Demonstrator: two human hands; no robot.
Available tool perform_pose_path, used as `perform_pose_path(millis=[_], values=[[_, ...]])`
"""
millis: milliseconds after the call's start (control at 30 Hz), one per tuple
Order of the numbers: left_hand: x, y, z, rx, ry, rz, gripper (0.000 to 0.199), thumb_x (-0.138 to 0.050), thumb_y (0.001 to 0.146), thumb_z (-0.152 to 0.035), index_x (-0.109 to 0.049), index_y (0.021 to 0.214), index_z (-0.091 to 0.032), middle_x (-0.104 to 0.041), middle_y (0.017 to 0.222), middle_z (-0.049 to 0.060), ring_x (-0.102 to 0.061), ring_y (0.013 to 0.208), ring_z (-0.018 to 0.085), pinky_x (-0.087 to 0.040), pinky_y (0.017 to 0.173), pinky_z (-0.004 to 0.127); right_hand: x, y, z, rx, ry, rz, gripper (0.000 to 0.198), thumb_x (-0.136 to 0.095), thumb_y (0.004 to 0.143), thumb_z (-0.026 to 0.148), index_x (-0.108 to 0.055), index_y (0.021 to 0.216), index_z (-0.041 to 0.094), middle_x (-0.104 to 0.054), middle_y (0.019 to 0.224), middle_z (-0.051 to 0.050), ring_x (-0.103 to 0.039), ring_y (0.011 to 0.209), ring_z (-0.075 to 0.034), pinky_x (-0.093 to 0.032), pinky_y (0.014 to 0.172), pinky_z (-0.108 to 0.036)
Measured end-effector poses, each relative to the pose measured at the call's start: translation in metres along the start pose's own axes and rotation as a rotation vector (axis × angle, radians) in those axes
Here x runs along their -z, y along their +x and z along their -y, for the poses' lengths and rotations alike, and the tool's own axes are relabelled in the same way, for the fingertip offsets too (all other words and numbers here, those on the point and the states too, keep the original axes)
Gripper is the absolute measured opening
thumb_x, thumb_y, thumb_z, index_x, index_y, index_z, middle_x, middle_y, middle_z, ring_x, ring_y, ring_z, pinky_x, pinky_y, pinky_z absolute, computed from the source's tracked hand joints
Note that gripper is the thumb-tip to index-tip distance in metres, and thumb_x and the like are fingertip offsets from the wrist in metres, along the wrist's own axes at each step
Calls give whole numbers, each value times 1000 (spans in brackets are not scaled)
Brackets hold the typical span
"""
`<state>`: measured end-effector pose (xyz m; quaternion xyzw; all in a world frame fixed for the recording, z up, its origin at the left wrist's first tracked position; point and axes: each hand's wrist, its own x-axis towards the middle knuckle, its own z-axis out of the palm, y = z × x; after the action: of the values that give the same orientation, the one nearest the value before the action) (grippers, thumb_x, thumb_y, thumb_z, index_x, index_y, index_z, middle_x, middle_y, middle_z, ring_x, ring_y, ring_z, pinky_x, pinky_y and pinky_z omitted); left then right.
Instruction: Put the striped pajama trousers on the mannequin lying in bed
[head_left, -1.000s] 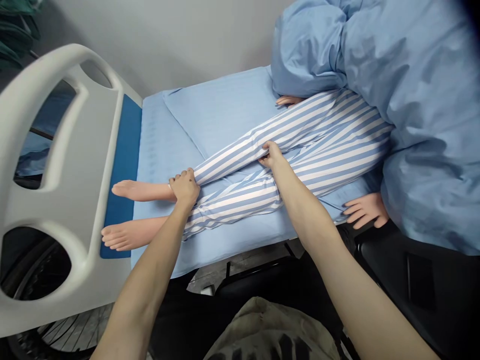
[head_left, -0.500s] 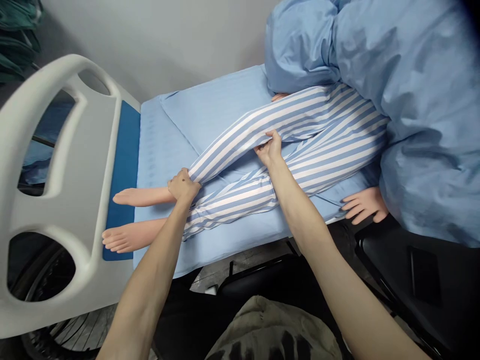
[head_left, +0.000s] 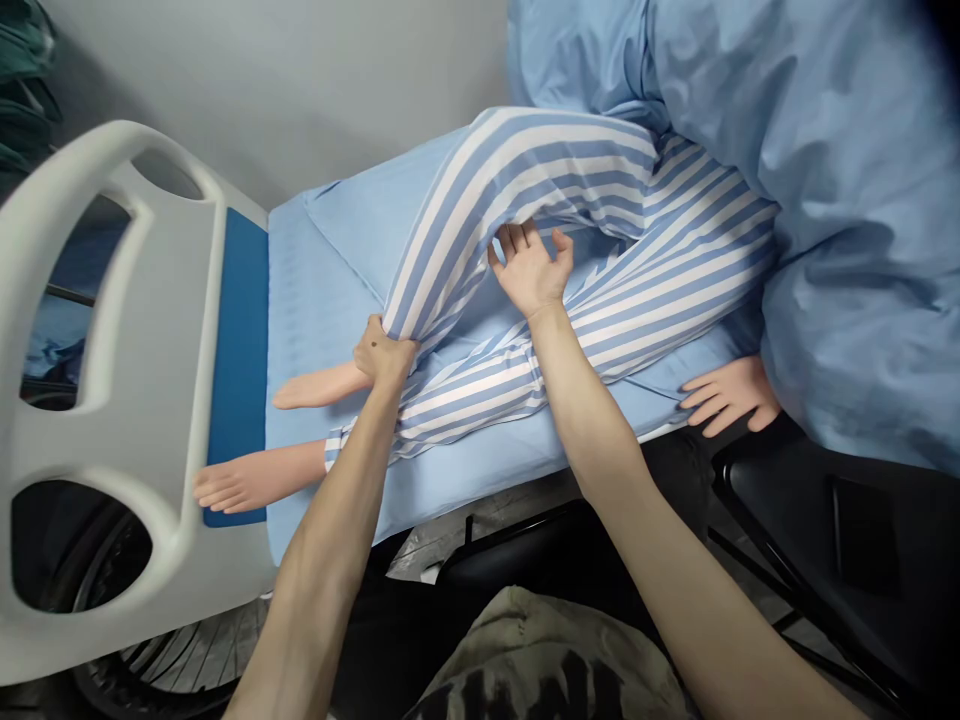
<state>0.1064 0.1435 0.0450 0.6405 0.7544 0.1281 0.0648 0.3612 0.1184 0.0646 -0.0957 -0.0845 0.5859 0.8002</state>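
Observation:
A manikin in blue-and-white striped trousers (head_left: 465,405) lies on the bed, its far leg (head_left: 480,200) bent with the knee raised. My left hand (head_left: 385,352) is wrapped round the ankle of that leg, at the trouser cuff. Beneath the raised knee, my right hand (head_left: 532,268) is palm up with its fingers stretched out and thumb apart. Its fingertips reach the underside of the knee and are partly hidden by the cloth. The far foot (head_left: 322,387) rests on the sheet. The near leg lies straight, its bare foot (head_left: 259,478) by the footboard.
A grey-white footboard (head_left: 180,330) stands at the left, with a blue panel inside it. The blue quilt (head_left: 847,200) covers the manikin's upper body, and a manikin hand (head_left: 731,395) sticks out at the bed's edge. Black chairs (head_left: 810,500) stand close on the near side, a dark flat object on one.
The far leg has bent more: its knee has risen and its foot has slid right, away from the footboard. My left hand moved right with the ankle; my right hand opened under the knee.

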Motion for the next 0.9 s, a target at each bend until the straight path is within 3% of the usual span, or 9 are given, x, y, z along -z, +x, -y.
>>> perform_pose_path(millis=[100, 233, 367, 567, 900], values=[[-5, -3, -18, 10, -30, 4, 63, -73, 64, -37, -54, 123, -26, -68, 115, 9, -63, 108, 35, -48, 92, 42, -1, 3, -3, -27, -29, -2, 29, -42, 90, 46, -61, 101, 26, -70, 98, 0, -63, 111, -17, -54, 100, -42], [-19, -8, -54, -33, -97, 43, 69, -72, 69, -41, -47, 131, -26, -66, 120, 8, -61, 113, 35, -47, 93, 43, -2, 4, -5, -24, -117, -26, 37, -36, 94, 40, -63, 114, 26, -69, 102, 1, -64, 103, -14, -56, 90, -31], [-26, -8, -76, -69, -141, 54, 68, -71, 71, -42, -46, 132, -24, -64, 122, 9, -59, 116, 36, -46, 94, 46, -4, 1, 1, -13, -224, -42, 41, -30, 96, 37, -62, 119, 24, -66, 105, -1, -63, 106, -13, -55, 88, -31], [-19, -5, -67, -118, -146, 76, 65, -71, 73, -44, -49, 129, -20, -64, 117, 12, -60, 111, 35, -46, 90, 45, -6, 1, 0, -31, -303, -109, 34, -40, 94, 42, -63, 114, 26, -68, 103, -1, -62, 108, -15, -55, 92, -34], [-10, 9, -32, -146, -88, 43, 69, -72, 72, -48, -51, 133, -23, -66, 118, 14, -60, 112, 37, -46, 91, 45, -11, -3, -10, -108, -273, -141, 22, -49, 87, 27, -64, 102, 24, -70, 88, 1, -64, 90, -15, -56, 90, -34]])
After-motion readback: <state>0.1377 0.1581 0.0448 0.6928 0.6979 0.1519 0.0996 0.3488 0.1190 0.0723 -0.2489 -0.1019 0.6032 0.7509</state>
